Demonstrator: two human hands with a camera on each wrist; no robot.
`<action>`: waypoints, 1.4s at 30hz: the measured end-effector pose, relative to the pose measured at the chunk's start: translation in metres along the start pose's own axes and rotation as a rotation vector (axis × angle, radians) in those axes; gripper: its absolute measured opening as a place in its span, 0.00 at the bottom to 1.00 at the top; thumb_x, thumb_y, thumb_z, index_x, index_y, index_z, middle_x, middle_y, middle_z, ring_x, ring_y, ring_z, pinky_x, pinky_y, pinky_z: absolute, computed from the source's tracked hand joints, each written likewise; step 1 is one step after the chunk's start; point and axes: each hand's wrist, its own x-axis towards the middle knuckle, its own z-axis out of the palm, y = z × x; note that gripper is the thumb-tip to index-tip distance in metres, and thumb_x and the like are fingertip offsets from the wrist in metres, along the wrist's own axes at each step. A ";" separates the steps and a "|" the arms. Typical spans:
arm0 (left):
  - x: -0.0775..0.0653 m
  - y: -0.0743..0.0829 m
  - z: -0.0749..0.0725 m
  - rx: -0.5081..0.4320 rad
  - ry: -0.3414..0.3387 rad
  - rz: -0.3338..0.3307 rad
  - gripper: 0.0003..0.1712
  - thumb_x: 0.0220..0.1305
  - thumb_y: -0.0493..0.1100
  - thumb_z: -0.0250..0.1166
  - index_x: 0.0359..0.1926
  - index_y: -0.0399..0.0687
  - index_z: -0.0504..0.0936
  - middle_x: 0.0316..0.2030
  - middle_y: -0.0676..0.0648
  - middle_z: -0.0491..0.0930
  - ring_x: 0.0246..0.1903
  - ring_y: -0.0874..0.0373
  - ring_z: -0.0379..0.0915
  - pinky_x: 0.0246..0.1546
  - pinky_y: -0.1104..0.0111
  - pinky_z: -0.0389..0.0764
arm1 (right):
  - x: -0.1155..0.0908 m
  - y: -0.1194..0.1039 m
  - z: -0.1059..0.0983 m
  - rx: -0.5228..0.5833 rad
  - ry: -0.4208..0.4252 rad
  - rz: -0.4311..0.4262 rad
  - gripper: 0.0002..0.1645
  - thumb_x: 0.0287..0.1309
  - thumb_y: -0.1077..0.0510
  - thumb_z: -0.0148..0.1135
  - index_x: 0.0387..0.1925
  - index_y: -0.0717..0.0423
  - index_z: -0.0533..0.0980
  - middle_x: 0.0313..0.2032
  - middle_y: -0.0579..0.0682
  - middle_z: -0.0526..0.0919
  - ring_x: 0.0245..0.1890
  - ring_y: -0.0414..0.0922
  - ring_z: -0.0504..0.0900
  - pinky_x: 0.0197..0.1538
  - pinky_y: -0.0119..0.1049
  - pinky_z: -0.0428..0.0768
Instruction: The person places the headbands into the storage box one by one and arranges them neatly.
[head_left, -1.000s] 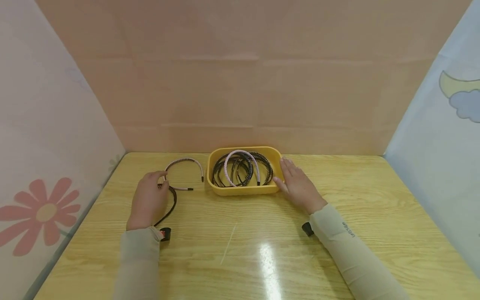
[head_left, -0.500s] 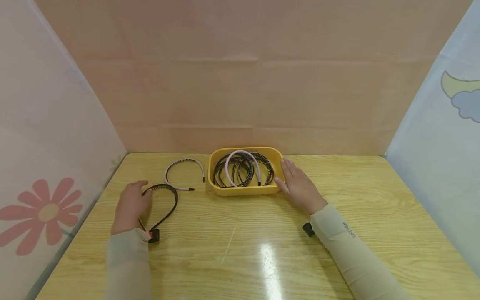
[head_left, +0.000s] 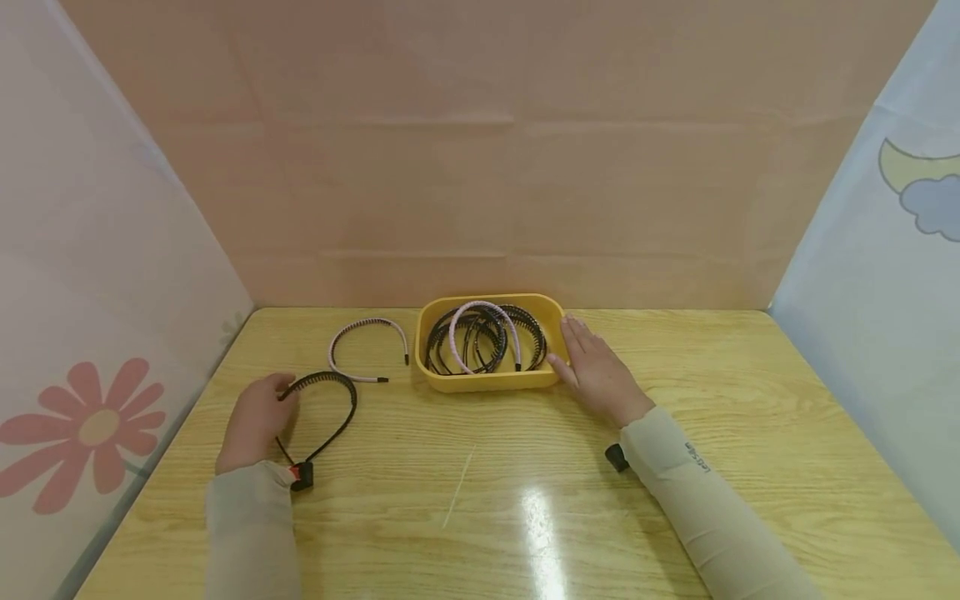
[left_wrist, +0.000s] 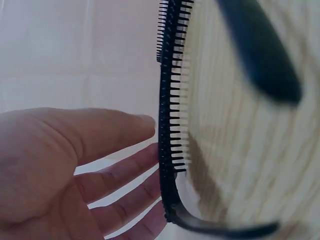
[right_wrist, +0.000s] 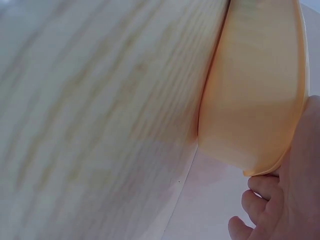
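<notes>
A black toothed headband (head_left: 351, 408) lies on the table at the left. My left hand (head_left: 255, 417) is beside its left end. In the left wrist view the headband (left_wrist: 167, 125) runs upright, its teeth facing the table; the thumb stops just short of it and the loosely extended fingers reach behind it. A pink headband (head_left: 352, 326) with dark teeth and black tips lies farther back. My right hand (head_left: 600, 375) rests with extended fingers against the right end of a yellow tray (head_left: 491, 382). Inside the tray are several black headbands (head_left: 536, 329) and a pink headband (head_left: 453, 333) on top.
The wood-grain table (head_left: 480, 467) meets a plain brown back wall (head_left: 480, 183). Patterned side panels stand at left (head_left: 97, 292) and right (head_left: 900, 333). A black wrist device (head_left: 302, 476) sits close to the black headband's near tips.
My left hand has moved left and slightly nearer, away from the pink headband to the black headband's left side. The right hand, tray and headbands look unmoved.
</notes>
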 end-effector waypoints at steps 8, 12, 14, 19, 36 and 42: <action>0.001 -0.010 -0.001 0.036 0.019 0.014 0.24 0.69 0.29 0.52 0.64 0.20 0.70 0.60 0.21 0.71 0.60 0.24 0.66 0.58 0.37 0.70 | 0.002 -0.001 -0.002 -0.006 0.004 -0.015 0.45 0.80 0.41 0.40 0.78 0.70 0.44 0.79 0.64 0.45 0.79 0.61 0.45 0.77 0.58 0.49; 0.003 -0.015 -0.003 0.041 0.016 0.025 0.24 0.66 0.28 0.54 0.61 0.19 0.71 0.57 0.21 0.73 0.58 0.24 0.68 0.57 0.37 0.72 | 0.003 -0.002 -0.002 -0.003 -0.001 -0.018 0.45 0.80 0.41 0.40 0.78 0.70 0.43 0.79 0.64 0.44 0.79 0.61 0.44 0.77 0.58 0.49; 0.004 -0.017 -0.004 0.038 0.012 0.031 0.24 0.65 0.29 0.55 0.61 0.19 0.72 0.56 0.21 0.74 0.57 0.25 0.69 0.56 0.38 0.73 | 0.003 -0.003 -0.002 -0.003 -0.002 -0.017 0.45 0.80 0.41 0.40 0.78 0.70 0.43 0.79 0.64 0.44 0.79 0.61 0.44 0.77 0.59 0.49; 0.005 -0.018 -0.005 0.014 -0.004 0.014 0.23 0.66 0.32 0.58 0.60 0.22 0.73 0.52 0.23 0.78 0.52 0.28 0.74 0.50 0.41 0.77 | 0.002 -0.003 -0.003 -0.005 0.000 -0.015 0.44 0.80 0.42 0.40 0.78 0.70 0.43 0.79 0.64 0.44 0.79 0.61 0.44 0.77 0.58 0.49; 0.001 -0.017 -0.004 -0.247 -0.075 0.054 0.26 0.73 0.39 0.62 0.64 0.24 0.73 0.55 0.27 0.79 0.49 0.41 0.81 0.46 0.57 0.85 | -0.001 -0.002 -0.002 -0.002 0.009 -0.009 0.44 0.80 0.43 0.43 0.78 0.70 0.45 0.79 0.64 0.46 0.79 0.60 0.45 0.77 0.57 0.49; 0.002 -0.014 -0.002 -0.402 -0.107 0.034 0.29 0.75 0.41 0.61 0.68 0.25 0.70 0.58 0.29 0.77 0.49 0.50 0.83 0.46 0.67 0.85 | -0.001 -0.002 -0.002 -0.006 0.012 -0.012 0.44 0.80 0.43 0.43 0.78 0.70 0.45 0.79 0.64 0.46 0.79 0.60 0.45 0.77 0.57 0.49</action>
